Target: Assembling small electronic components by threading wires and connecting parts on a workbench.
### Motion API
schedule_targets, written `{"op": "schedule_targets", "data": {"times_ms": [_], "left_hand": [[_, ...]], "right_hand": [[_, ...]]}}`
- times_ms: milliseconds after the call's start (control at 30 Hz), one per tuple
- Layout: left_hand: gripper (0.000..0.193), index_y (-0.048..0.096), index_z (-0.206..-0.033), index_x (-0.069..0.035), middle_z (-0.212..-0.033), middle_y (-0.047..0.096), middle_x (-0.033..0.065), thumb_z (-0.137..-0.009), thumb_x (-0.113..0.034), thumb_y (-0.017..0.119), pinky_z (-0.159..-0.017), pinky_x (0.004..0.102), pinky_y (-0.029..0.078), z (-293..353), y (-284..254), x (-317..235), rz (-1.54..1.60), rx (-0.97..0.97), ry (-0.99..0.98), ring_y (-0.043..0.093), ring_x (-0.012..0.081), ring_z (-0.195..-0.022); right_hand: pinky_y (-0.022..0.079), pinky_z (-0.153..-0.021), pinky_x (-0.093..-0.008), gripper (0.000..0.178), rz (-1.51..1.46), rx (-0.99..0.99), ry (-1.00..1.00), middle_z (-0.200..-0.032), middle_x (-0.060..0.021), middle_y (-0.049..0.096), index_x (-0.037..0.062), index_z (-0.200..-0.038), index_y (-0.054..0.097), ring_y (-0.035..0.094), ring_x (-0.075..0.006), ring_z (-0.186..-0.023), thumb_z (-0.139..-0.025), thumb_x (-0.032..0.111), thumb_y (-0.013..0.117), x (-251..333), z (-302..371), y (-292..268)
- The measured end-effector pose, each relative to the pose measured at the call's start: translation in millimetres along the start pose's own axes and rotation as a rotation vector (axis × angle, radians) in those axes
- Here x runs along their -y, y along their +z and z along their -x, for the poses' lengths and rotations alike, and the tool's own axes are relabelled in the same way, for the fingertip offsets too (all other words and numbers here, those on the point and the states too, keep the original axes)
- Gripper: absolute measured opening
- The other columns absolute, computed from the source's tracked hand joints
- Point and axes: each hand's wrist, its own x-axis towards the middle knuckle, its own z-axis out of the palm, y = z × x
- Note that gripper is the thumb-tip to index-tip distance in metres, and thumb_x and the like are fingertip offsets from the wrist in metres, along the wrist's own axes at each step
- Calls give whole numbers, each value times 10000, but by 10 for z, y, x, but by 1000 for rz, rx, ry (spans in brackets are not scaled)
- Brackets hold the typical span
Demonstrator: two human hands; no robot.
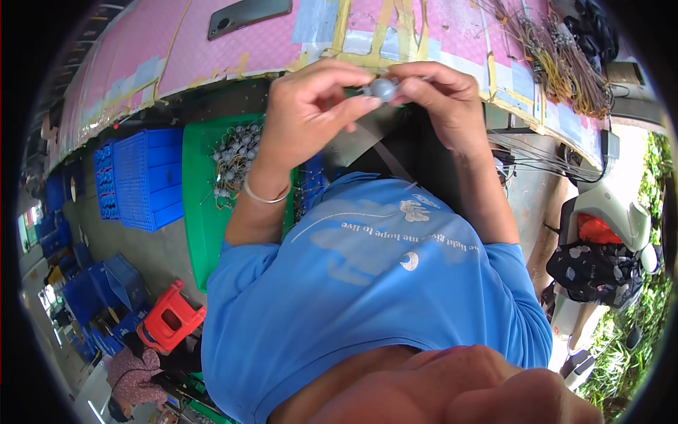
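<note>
Just off the table's near edge, a small round grey part (383, 89) with a shiny domed face is held up between my two hands. My left hand (305, 106) has its thumb and forefinger tips at the part's left side, the other fingers curled loosely. On the other side, my right hand (443, 95) pinches it between thumb and forefinger. Motion blurs the fingertips, so any thin wire there cannot be made out. Similar grey round parts with wires (238, 157) lie heaped in a green tray (198, 240) beside my left forearm.
The pink table (183, 49), patched with tape, carries a phone (248, 17) and a bundle of wires (565, 67) at the right. Blue crates (152, 180) and a red stool (171, 318) stand to the left; a person (134, 374) is beyond. A scooter (614, 212) is at the right.
</note>
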Motion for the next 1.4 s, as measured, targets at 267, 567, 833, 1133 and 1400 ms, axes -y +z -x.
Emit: {"op": "schedule_targets", "data": {"times_ms": [267, 567, 833, 1133, 1400], "left_hand": [[341, 661, -1140, 0, -967, 700, 85, -815, -58, 744, -584, 215, 527, 858, -1439, 291, -276, 55, -696, 678, 125, -774], [384, 629, -1211, 1, -1110, 686, 116, -855, -106, 726, -726, 266, 546, -104, -1092, 387, -298, -134, -556, 663, 158, -957], [240, 683, -1028, -25, -958, 706, 164, -841, -174, 659, -734, 390, 555, -2511, -606, 1320, -417, -61, -164, 692, 289, -881], [242, 711, -875, -22, -909, 686, 244, -830, -249, 641, -764, 489, 531, -3577, 58, 1699, -1076, -129, 11, 670, 397, -881], [118, 660, -814, -50, -868, 694, 179, -751, -149, 658, -745, 456, 533, -3142, -86, 1511, -884, -78, 330, 672, 356, -852]], "right_hand": [[538, -767, -240, 219, 390, -150, 72, -992, -68, 717, -9, -1110, 687, 679, -117, -848, -898, 18, 643, 57, -131, -860], [513, -681, -338, 309, 1531, -605, 194, -811, -135, 705, 58, -1011, 711, 692, -237, -730, -851, 321, 685, 151, -219, -1772], [470, -576, -283, 139, 1008, -623, 159, -700, -44, 647, 10, -880, 662, 607, -138, -610, -847, 132, 719, 223, -315, -1590], [506, -559, -260, 71, -96, -624, 95, -745, -64, 640, -4, -919, 640, 634, -155, -617, -920, 66, 636, 30, -452, -1378], [550, -615, -268, 118, -54, -621, -54, -776, -72, 658, -13, -986, 640, 660, -158, -657, -941, 96, 629, 184, -487, -1431]]}}
